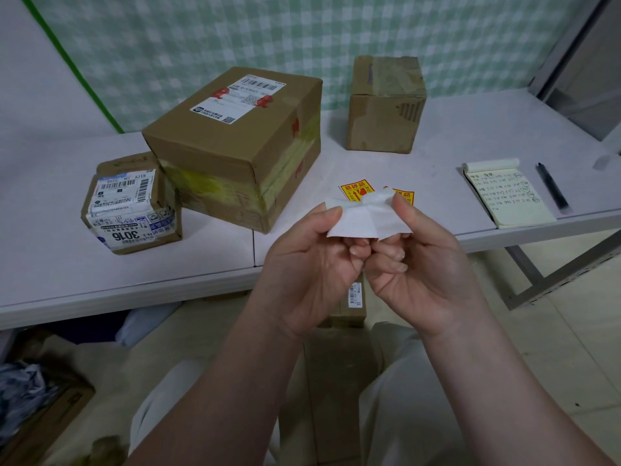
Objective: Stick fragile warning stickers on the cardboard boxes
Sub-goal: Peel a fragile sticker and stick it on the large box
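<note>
The large brown cardboard box (235,146) is sitting on the pale grey table (67,264), and everything else is lying around it. The small label-covered cardboard box (131,203) is sitting just left of it and nearer the table's front edge. The cube-shaped brown cardboard box (386,105) is standing to its right, farther back. Two yellow-and-red fragile stickers (356,193) are lying right of its front corner. Farther right, the yellow handwritten notepad (507,193) is lying with the black pen (552,186) beyond it.
</note>
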Action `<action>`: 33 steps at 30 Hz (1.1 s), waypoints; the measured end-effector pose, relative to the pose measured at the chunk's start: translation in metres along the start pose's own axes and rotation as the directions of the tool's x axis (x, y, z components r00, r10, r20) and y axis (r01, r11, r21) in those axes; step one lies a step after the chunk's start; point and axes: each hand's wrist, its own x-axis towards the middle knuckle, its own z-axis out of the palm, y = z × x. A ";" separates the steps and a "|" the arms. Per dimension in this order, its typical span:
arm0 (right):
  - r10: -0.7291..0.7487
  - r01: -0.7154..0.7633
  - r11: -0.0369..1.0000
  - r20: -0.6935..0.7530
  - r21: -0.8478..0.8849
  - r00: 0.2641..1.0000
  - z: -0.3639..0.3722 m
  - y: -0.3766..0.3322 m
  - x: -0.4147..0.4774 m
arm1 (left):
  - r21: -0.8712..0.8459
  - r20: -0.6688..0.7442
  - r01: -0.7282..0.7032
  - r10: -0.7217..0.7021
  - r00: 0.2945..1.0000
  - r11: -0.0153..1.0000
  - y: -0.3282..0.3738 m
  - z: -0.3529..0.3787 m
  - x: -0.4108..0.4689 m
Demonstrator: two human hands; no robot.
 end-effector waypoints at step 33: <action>-0.009 -0.027 0.899 0.080 0.438 0.997 -0.006 0.012 0.008 | -0.180 0.003 -0.077 0.079 0.997 0.981 -0.009 -0.007 0.001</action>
